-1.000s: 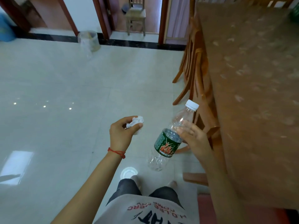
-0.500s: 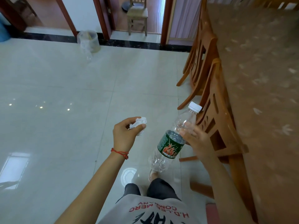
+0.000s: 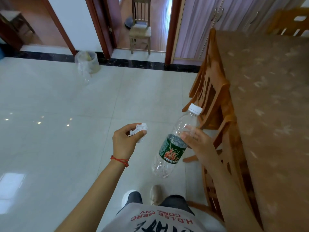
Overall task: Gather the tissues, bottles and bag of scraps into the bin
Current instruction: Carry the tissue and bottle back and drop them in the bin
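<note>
The left hand (image 3: 124, 142) had its fingers clenched around a crumpled tissue (image 3: 139, 133), held above the tiled floor (image 3: 50, 101). The right hand (image 3: 198, 144) gripped a clear bottle (image 3: 173, 146) by its upper body, tilted with the white cap up, beside the wooden chairs (image 3: 212, 91). The bin (image 3: 88, 61) stood far left, by the wall

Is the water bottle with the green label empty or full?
Empty: the clear plastic bottle with the green label shows floor tiles straight through it, with no liquid visible. Its white cap is on.

shirt (image 3: 160, 220) print "H.D.LEE MERC COMPANY", upside down
</note>
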The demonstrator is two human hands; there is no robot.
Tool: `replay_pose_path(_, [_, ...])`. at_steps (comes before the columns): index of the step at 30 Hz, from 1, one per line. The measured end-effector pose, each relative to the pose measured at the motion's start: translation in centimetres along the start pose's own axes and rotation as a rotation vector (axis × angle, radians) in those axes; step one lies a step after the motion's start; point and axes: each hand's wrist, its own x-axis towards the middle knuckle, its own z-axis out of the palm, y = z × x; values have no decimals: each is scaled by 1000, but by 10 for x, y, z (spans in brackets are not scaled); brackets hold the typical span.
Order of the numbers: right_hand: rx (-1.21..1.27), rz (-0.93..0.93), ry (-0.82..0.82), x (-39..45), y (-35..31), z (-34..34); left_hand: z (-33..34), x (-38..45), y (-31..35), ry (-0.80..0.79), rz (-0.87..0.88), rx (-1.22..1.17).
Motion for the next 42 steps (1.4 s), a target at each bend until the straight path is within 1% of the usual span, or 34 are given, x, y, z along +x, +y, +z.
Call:
replay_pose_path(7, [17, 29, 19, 104, -29, 7, 19, 101, 19, -9, 4, -1])
replay_pose_path(12, [19, 28, 76, 189, -52, 23, 27, 198, 31, -26, 16, -3])
replay_pose_path(19, [47, 32, 163, 306, -96, 48, 29, 336, 67, -72, 34, 5])
replay_pose_path(24, [61, 37, 165, 372, -121, 52, 42, 413, 84, -101, 41, 5])
replay_pose_path(28, [67, 43, 181, 433, -134, 46, 66, 470, 95, -128, 30, 6])
replay_pose_path(33, [49, 31, 179, 521, -153, 29, 106, 549, 113, -136, 61, 9])
replay_pose_path(38, [53, 45, 195, 614, -179, 3, 149, 630, 140, -123, 54, 7])
replay_pose_path(42, [26, 26, 183, 673, -207, -20, 177, 685, 164, -127, 73, 10])
